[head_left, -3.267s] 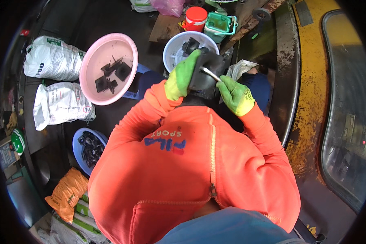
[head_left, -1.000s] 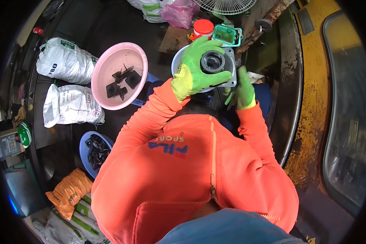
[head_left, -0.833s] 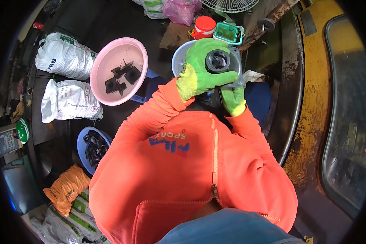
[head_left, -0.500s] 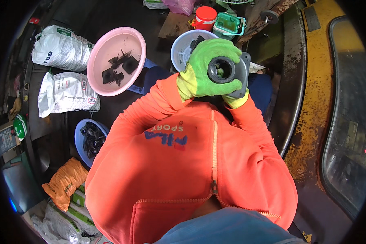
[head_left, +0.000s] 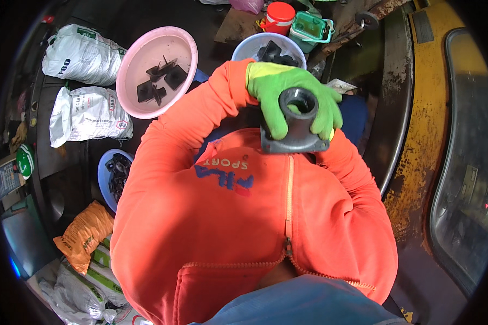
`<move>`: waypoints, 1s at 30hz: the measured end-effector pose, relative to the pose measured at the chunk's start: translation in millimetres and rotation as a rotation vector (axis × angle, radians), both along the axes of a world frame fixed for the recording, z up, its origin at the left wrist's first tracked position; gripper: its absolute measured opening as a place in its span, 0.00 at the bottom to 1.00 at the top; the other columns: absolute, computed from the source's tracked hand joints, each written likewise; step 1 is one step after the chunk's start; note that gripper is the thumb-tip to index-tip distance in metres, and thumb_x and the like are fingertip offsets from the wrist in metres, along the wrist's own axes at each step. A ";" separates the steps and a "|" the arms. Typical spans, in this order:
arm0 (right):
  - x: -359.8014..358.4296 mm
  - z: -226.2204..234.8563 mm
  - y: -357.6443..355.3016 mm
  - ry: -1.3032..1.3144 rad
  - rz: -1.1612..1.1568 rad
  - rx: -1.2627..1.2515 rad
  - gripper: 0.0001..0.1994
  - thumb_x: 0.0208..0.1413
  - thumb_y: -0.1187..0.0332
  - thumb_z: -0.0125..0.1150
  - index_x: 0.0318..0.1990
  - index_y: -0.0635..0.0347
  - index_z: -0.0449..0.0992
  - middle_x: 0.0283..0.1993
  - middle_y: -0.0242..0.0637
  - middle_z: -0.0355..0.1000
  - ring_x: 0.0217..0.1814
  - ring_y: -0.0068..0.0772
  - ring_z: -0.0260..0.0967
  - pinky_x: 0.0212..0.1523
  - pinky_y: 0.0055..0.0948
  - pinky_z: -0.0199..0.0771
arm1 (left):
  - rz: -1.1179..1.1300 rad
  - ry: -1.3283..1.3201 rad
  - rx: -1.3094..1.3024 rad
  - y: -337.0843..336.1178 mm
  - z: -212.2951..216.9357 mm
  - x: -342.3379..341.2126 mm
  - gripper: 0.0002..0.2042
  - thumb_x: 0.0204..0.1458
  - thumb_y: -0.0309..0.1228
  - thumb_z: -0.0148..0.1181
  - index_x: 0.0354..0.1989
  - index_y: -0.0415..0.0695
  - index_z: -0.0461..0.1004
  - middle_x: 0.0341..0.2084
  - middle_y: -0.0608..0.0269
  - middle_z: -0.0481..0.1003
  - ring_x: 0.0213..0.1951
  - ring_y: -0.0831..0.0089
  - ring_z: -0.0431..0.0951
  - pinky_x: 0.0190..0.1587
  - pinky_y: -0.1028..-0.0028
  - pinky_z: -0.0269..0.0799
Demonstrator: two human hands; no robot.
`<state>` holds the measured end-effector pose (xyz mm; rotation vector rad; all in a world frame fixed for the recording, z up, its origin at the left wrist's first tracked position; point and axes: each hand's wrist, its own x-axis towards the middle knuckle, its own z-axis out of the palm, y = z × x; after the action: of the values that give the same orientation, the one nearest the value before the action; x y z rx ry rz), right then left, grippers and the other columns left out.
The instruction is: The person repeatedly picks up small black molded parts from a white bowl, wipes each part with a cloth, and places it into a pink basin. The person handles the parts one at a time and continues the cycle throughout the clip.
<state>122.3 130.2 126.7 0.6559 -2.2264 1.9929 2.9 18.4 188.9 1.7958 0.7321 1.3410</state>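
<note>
My left hand (head_left: 276,86), in a green and yellow glove, wraps over the top of a black flanged fitting (head_left: 295,132). This part has a round, hollow collar facing up and a squared plate at its lower edge. My thumb lies on one side of the collar and fingers on the other. Green glove shows through the collar's opening. Of my right hand, only a sliver of yellow cuff (head_left: 332,133) shows beside the fitting; its fingers are hidden. Just beyond, a pale blue basin (head_left: 243,50) holds more black parts.
A pink basin (head_left: 126,81) with several black square-plated pieces stands at the left. Nearby are white sacks (head_left: 84,54), a blue basin (head_left: 104,179) of dark pieces and an orange bag (head_left: 85,233). A red-lidded jug (head_left: 279,19) and green container (head_left: 310,30) stand far; a rusty yellow machine (head_left: 417,162) rises right.
The fitting has turned and come lower, so its plate now faces toward me under the collar. My left hand has shifted right along with it, and the right cuff is more hidden.
</note>
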 end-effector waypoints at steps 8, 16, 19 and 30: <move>-19.6 53.1 14.9 0.236 -0.430 -0.007 0.21 0.48 0.70 0.67 0.51 0.61 0.71 0.48 0.41 0.71 0.49 0.38 0.72 0.47 0.33 0.74 | 1.041 0.413 0.015 -14.1 20.9 15.0 0.43 0.27 0.42 0.78 0.59 0.43 0.69 0.62 0.52 0.66 0.64 0.54 0.63 0.64 0.57 0.57; -2.3 45.2 3.6 -0.122 -0.401 -0.158 0.19 0.58 0.65 0.56 0.56 0.56 0.66 0.50 0.34 0.69 0.52 0.32 0.69 0.50 0.29 0.71 | 1.227 0.033 0.142 4.6 -13.6 57.3 0.26 0.35 0.28 0.75 0.47 0.42 0.74 0.52 0.52 0.73 0.51 0.58 0.75 0.51 0.63 0.72; -2.3 53.7 16.7 -0.051 -0.296 0.049 0.21 0.54 0.67 0.60 0.56 0.56 0.66 0.52 0.34 0.69 0.53 0.31 0.69 0.49 0.30 0.71 | 1.115 -0.028 0.101 -2.1 -1.4 52.2 0.23 0.36 0.27 0.74 0.45 0.42 0.74 0.49 0.53 0.75 0.48 0.60 0.77 0.48 0.65 0.73; 13.2 38.3 27.3 -0.042 -0.017 0.195 0.25 0.49 0.66 0.67 0.56 0.55 0.68 0.52 0.36 0.71 0.59 0.32 0.67 0.56 0.33 0.68 | 0.678 -0.071 -0.018 -13.7 2.9 35.8 0.21 0.36 0.29 0.74 0.42 0.42 0.76 0.47 0.53 0.77 0.47 0.60 0.78 0.50 0.65 0.72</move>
<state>135.4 157.5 165.0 0.6165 -2.4638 1.8135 38.7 4.7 191.8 1.5262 1.3852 1.7993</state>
